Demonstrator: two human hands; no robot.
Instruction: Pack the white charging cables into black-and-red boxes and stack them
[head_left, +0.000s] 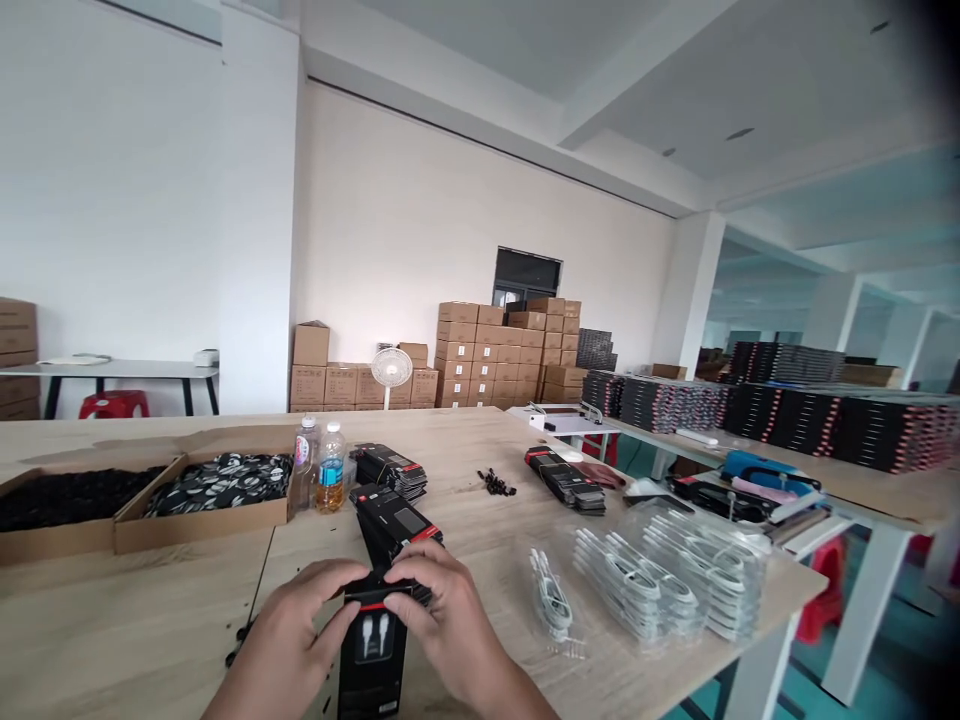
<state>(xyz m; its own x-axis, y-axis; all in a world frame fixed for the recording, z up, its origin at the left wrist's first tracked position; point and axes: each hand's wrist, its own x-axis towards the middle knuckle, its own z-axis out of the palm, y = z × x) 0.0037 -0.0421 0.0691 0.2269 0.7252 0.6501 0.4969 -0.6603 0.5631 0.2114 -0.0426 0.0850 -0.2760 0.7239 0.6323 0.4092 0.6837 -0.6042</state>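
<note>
A black cable box (373, 665) with a red stripe and a picture of two white plugs stands upright at the table's near side. My left hand (300, 615) pinches its top left edge between thumb and fingers. On the top right edge, my right hand (442, 605) grips the same box in a like pinch. Just behind my fingers lies a fanned stack of flat black packages (394, 520). To the right, a bagged white cable (553, 600) rests on the table beside stacked bagged white cables (637, 580).
Two open cartons of small black parts (217, 485) sit at left, near two plastic bottles (331, 470). Small black pieces (496, 482) lie mid-table, with more flat packages (564, 480) to their right. A fan (391, 368) and stacked cartons (487, 350) stand behind the table.
</note>
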